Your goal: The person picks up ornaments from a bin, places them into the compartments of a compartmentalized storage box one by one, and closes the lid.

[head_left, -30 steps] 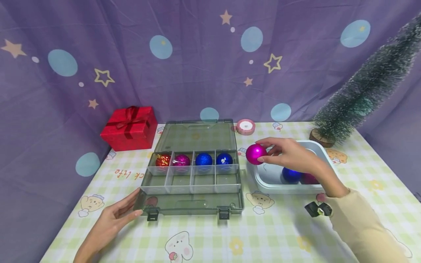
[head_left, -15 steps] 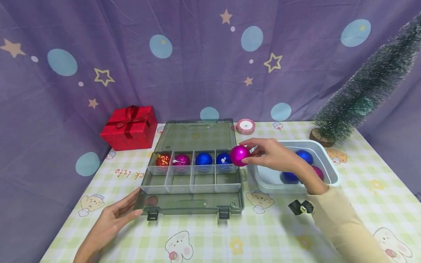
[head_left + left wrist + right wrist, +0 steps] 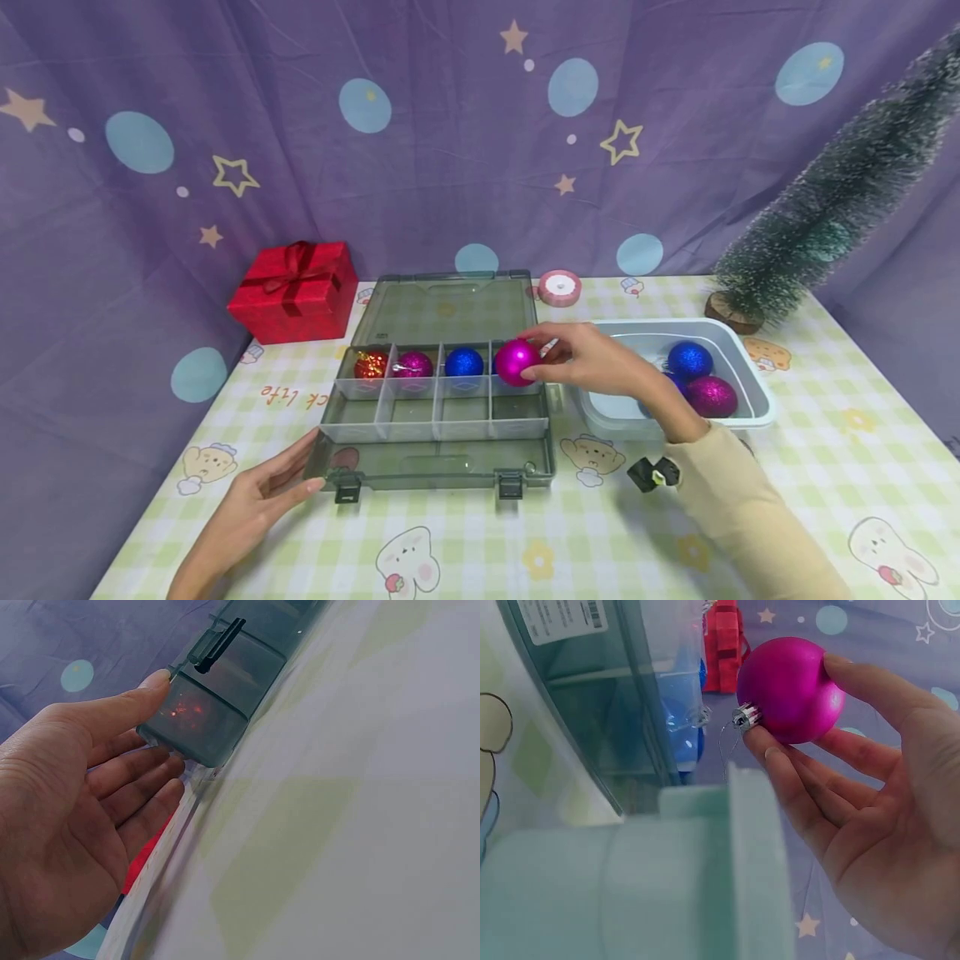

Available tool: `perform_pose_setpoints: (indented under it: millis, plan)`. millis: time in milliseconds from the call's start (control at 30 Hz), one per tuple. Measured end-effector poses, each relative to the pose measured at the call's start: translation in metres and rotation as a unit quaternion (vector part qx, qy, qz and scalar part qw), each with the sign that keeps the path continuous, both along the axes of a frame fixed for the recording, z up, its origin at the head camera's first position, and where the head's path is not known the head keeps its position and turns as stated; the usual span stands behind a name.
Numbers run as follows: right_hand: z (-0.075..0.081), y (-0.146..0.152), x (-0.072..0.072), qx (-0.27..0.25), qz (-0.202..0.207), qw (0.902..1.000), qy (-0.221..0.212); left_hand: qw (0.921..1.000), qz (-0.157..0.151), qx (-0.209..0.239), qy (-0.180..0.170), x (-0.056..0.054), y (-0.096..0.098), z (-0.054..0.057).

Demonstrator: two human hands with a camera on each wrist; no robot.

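Note:
My right hand (image 3: 600, 360) holds a shiny magenta Christmas ball (image 3: 517, 363) by thumb and fingertips. The ball overlaps the back right compartment of the box; its silver cap and thread loop show in the right wrist view. The smoky plastic compartment box (image 3: 442, 460) lies with its lid (image 3: 450, 308) tipped back. Along its back row sit a red ball (image 3: 371, 365), a glittery magenta ball (image 3: 412, 365) and a blue ball (image 3: 464, 363); a second blue one is mostly hidden. At the front left corner, my left hand (image 3: 251, 500) grips the box, thumb (image 3: 156, 681) on its front.
Right of the box, a pale plastic tub (image 3: 761, 408) contains a glittery magenta ball (image 3: 711, 397) and blue balls (image 3: 690, 360). A red gift box (image 3: 296, 296), a ribbon roll (image 3: 559, 287) and a small frosted tree (image 3: 795, 233) stand at the back. Black latches (image 3: 511, 486) hang in front.
My right hand has carried the shiny magenta ball leftward from over the tub to the back right compartment, uncovering the tub's balls. The left hand stays at the box corner.

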State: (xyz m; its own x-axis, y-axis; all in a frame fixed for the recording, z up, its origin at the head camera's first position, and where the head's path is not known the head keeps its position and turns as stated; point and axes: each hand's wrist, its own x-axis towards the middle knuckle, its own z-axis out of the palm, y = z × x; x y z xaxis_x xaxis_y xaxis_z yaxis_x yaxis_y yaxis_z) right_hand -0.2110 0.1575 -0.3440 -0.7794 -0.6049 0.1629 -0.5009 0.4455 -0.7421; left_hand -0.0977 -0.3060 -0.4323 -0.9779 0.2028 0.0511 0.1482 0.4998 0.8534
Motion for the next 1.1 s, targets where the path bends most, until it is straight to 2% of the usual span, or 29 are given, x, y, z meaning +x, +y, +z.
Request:
perform_pose_setpoints:
  millis: [233, 500, 733, 933, 1100]
  plan:
    - [-0.007, -0.007, -0.001, 0.002, 0.002, 0.9998, -0.018, 1.0000, -0.003, 0.003, 0.003, 0.000, 0.000, -0.002]
    - [-0.012, -0.011, -0.002, 0.021, 0.010, 0.9997, -0.002, 1.0000, 0.002, -0.001, 0.002, 0.000, 0.000, -0.001]
    - [-0.013, -0.010, 0.000, 0.042, 0.000, 0.9985, -0.034, 1.0000, 0.004, -0.006, 0.002, -0.001, 0.000, -0.002]
    - [-0.012, -0.001, 0.001, 0.030, 0.001, 0.9987, -0.041, 1.0000, 0.003, 0.000, 0.009, 0.000, 0.000, -0.001]
    - [-0.010, 0.016, 0.005, 0.027, -0.015, 0.9992, -0.025, 1.0000, 0.005, -0.002, 0.005, 0.000, 0.000, -0.001]
